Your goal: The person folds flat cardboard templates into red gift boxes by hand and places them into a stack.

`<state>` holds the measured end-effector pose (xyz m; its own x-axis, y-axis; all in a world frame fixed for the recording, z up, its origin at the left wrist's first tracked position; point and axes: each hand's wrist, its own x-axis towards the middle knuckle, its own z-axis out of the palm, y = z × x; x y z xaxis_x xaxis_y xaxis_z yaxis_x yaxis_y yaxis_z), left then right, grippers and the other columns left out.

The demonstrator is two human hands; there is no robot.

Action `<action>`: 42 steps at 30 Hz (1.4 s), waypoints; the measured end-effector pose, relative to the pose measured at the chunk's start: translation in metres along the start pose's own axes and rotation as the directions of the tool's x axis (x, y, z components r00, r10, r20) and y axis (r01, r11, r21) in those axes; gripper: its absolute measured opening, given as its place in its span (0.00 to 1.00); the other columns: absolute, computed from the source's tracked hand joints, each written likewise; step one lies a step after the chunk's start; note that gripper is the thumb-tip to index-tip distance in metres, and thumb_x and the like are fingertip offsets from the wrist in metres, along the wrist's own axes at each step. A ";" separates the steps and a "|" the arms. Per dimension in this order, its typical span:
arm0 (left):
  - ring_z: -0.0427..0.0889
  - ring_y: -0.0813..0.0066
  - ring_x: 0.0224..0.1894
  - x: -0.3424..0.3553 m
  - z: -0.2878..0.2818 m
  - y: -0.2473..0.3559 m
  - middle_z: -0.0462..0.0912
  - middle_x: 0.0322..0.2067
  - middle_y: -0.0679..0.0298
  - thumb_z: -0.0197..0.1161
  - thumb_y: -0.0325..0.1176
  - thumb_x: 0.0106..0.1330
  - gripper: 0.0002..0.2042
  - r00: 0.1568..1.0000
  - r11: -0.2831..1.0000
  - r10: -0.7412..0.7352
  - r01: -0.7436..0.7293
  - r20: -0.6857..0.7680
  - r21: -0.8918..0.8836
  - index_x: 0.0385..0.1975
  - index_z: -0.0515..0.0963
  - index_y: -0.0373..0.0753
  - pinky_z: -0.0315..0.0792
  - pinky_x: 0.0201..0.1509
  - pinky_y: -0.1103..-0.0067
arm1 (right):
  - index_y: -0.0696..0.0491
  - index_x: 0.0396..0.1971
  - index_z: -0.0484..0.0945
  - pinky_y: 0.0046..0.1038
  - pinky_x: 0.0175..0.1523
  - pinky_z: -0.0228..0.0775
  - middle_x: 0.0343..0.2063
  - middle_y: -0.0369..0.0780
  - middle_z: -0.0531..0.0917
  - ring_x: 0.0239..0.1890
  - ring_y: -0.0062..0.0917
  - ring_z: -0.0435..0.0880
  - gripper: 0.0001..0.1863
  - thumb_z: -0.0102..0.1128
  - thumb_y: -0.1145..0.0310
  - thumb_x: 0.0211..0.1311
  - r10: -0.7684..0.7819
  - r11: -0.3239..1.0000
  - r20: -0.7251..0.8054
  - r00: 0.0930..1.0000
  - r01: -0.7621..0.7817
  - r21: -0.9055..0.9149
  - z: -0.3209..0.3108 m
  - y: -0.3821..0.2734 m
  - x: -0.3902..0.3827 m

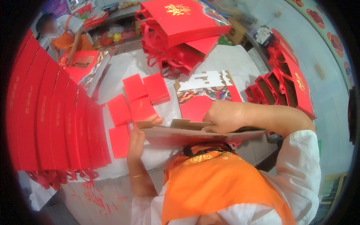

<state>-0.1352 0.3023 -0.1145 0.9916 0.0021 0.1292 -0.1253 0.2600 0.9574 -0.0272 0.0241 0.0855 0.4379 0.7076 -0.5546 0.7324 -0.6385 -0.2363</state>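
Close against my orange apron I hold a partly flattened cardboard gift box [168,135], its brown inner side and flaps showing. My left hand [136,144] grips its left end, thumb along the edge. Bent over the top from the right, my right hand [225,117] has its fingers curled at the opening between the cardboard walls; the fingertips are partly hidden. Just beyond lies a flat red box piece [195,107] with a colourful wave pattern and white flaps. Left of it sit several small red boxes [142,108], some stacked.
Tall red boxes [45,120] stand in a row at the left. Red gift bags [187,22] with ribbon handles are piled at the far side, and more bags [288,82] stand at the right wall. A person in an orange apron [69,37] handles a red box [80,69] at far left.
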 end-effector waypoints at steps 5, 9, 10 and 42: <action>0.73 0.57 0.66 0.024 0.022 0.053 0.77 0.61 0.47 0.22 0.64 0.77 0.43 0.988 0.989 0.145 -0.146 0.047 0.007 0.66 0.68 0.27 0.62 0.71 0.66 | 0.56 0.29 0.85 0.47 0.38 0.75 0.25 0.52 0.83 0.31 0.51 0.83 0.20 0.52 0.57 0.71 -0.080 0.988 -0.052 0.995 0.072 -0.138 0.015 -0.013 0.016; 0.68 0.56 0.70 0.022 0.035 0.065 0.73 0.64 0.47 0.27 0.50 0.79 0.34 0.970 0.971 0.237 -0.235 -0.056 0.047 0.67 0.67 0.28 0.55 0.76 0.66 | 0.57 0.26 0.83 0.47 0.38 0.76 0.22 0.52 0.82 0.29 0.51 0.83 0.19 0.54 0.59 0.69 -0.033 0.974 -0.157 0.987 -0.003 -0.225 -0.003 -0.019 0.010; 0.67 0.56 0.71 0.024 0.042 0.072 0.72 0.65 0.47 0.29 0.47 0.79 0.31 0.963 0.964 0.261 -0.256 -0.069 0.069 0.67 0.67 0.28 0.53 0.77 0.66 | 0.56 0.25 0.83 0.46 0.37 0.76 0.22 0.52 0.82 0.28 0.50 0.83 0.18 0.54 0.59 0.68 -0.032 0.969 -0.181 0.983 -0.014 -0.246 -0.005 -0.017 0.011; 0.77 0.63 0.56 0.049 0.063 0.071 0.76 0.52 0.54 0.69 0.30 0.54 0.28 0.985 0.853 -0.144 0.074 0.096 0.516 0.58 0.74 0.35 0.70 0.61 0.71 | 0.59 0.50 0.72 0.44 0.52 0.73 0.39 0.49 0.83 0.46 0.46 0.83 0.18 0.54 0.69 0.62 -0.096 0.995 -0.610 0.787 0.081 -0.053 0.059 0.006 0.080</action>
<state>-0.0973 0.2600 -0.0236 0.9917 -0.1278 0.0142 -0.0493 -0.2767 0.9597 -0.0184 0.0589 -0.0078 0.5919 0.8027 0.0731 0.7920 -0.5624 -0.2374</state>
